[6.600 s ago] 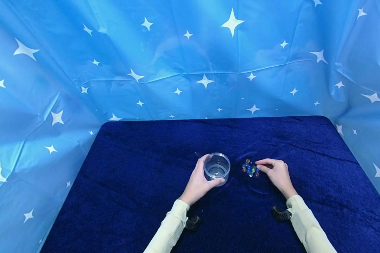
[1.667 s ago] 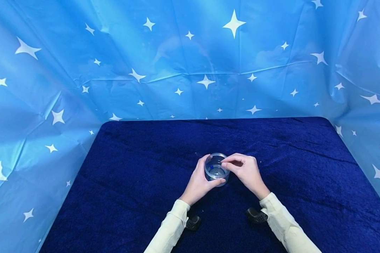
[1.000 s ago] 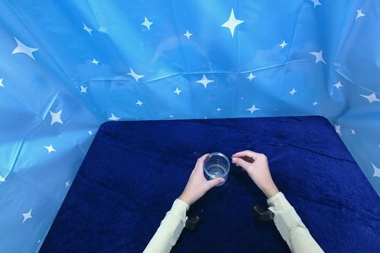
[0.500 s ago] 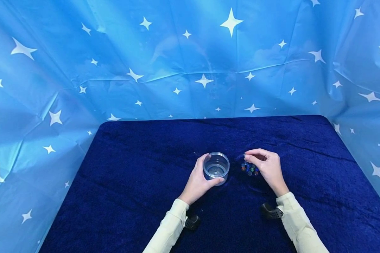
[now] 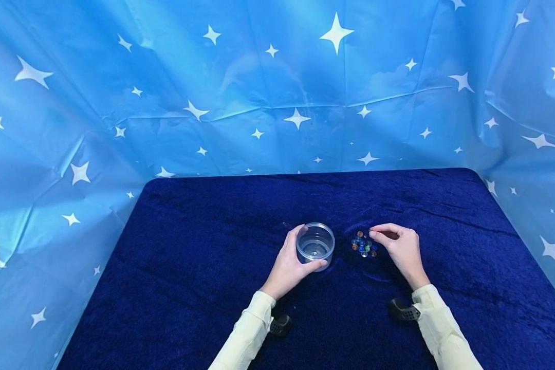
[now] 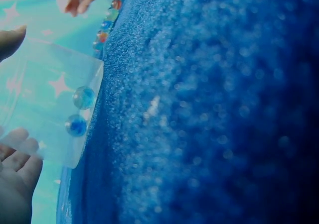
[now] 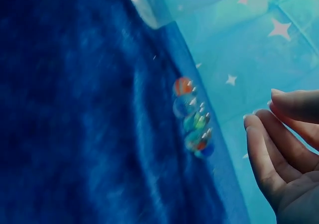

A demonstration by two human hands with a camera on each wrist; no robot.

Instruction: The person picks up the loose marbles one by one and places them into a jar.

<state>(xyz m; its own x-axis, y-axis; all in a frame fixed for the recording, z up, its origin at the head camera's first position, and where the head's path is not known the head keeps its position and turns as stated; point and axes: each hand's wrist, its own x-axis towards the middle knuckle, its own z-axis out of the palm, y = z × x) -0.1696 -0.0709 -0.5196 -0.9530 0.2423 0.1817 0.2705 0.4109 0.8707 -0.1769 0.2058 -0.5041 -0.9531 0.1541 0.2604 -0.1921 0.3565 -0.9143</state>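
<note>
My left hand [image 5: 289,264] grips a clear round plastic jar [image 5: 315,252], thumb at its near side and fingers round its left and far side. It stands upright with its open top facing up. Through its wall in the left wrist view, a bluish clear marble [image 6: 83,97] and a blue marble [image 6: 76,125] show at the bottom. Right of the jar lies a small cluster of glass marbles [image 5: 362,246], orange, blue, green and clear. My right hand [image 5: 400,252] hovers at the cluster's right side. In the right wrist view its thumb and fingertips are slightly apart, with nothing between them.
Dark blue plush cloth [image 5: 222,221] covers the table, with soft folds near the marbles. A blue curtain [image 5: 240,77] with white stars hangs behind and at both sides. Black wrist cameras hang at both cream sleeves [image 5: 247,329].
My right hand went left to the jar, where a blue marble showed inside, then moved back right to the marble cluster. My left hand has kept its hold on the jar.
</note>
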